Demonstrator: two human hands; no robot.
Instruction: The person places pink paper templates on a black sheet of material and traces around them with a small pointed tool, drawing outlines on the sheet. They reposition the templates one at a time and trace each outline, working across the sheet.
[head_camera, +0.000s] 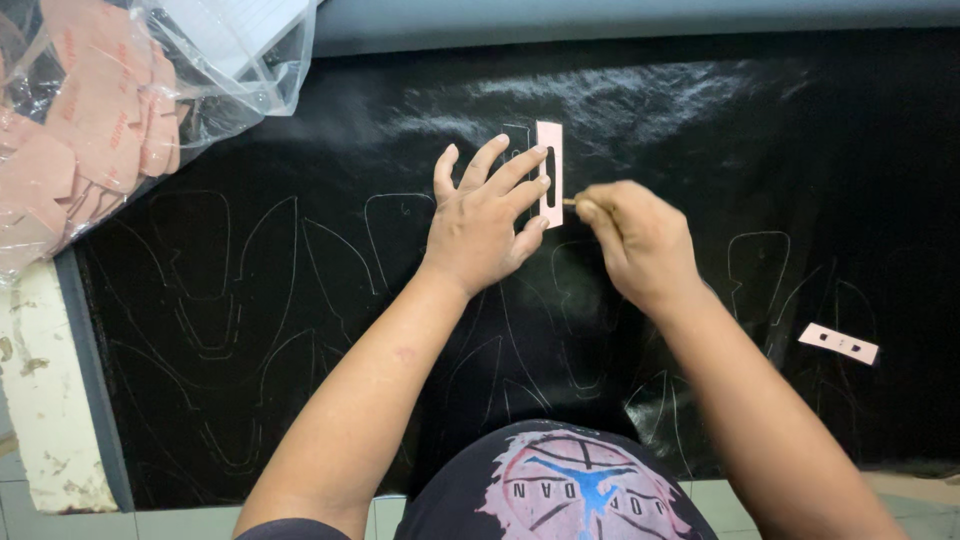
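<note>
Outlines already crowd the black sheet (300, 300); left hand (485, 225) spread flat pins the pink template (550, 172), right hand (635, 240) at three o'clock pinches a marker (570, 202), tracing.

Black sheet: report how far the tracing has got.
Done: many pale outlines already cover the black sheet. In hand: the left hand pins a pink slotted template flat while the right hand marks at its edge with a thin tool. Left: a second template lies unused, right.

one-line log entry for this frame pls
left hand: flat, pinning pink template | right hand: pen tip at template edge | surface: black sheet, traced outlines | spare template right
</note>
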